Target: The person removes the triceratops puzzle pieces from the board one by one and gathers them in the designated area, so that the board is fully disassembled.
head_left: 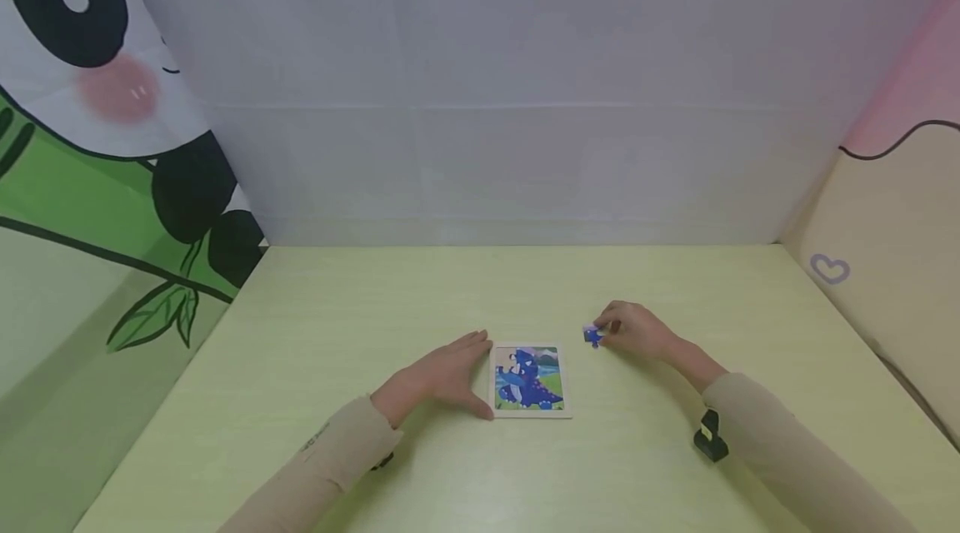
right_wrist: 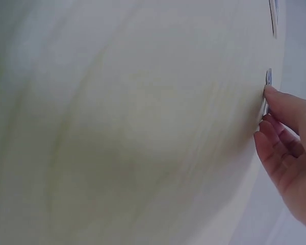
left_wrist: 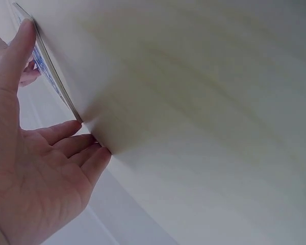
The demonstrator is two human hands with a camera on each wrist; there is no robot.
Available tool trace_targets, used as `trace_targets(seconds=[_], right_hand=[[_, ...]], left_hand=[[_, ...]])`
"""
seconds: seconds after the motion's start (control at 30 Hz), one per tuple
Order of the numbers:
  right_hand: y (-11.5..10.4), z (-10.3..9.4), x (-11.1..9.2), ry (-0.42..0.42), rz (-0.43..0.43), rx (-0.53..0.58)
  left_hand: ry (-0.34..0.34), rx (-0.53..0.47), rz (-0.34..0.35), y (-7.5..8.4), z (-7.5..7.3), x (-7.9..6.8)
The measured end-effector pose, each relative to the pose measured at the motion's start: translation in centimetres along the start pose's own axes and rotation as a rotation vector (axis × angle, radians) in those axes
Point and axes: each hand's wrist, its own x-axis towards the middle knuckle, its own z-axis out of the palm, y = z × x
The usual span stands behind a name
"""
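Observation:
A small framed jigsaw puzzle [head_left: 528, 379] with a blue dinosaur picture lies on the table. A bare pale patch shows at the picture's upper left. My left hand [head_left: 450, 371] rests along the frame's left side, fingers at the top corner and thumb at the bottom one. In the left wrist view, the thumb [left_wrist: 21, 48] lies against the frame's edge, and the fingertips touch the tabletop. To the right of the frame, my right hand [head_left: 633, 329] pinches a blue puzzle piece [head_left: 592, 336] between thumb and fingers, close over the table.
The pale wooden table [head_left: 360, 291] runs back to a white cloth wall [head_left: 487, 166]. Printed side panels stand left and right, one with a panda and leaves [head_left: 153, 312], the other with a heart [head_left: 829, 269]. A black wrist device [head_left: 710, 436] sits at the right cuff.

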Motion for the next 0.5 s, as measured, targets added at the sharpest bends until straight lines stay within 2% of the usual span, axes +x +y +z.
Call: trace_targets(seconds=[0.27,0.5], right_hand=[[0.1,0.11,-0.27,0.034,0.008,0.007],[0.01,-0.08,-0.49,0.032,0.031,0.01]], left_hand=[[-0.002,-0.023,0.008,0.04,-0.11,-0.16],[0.001,-0.023,0.006,-0.03,-0.07,-0.11]])
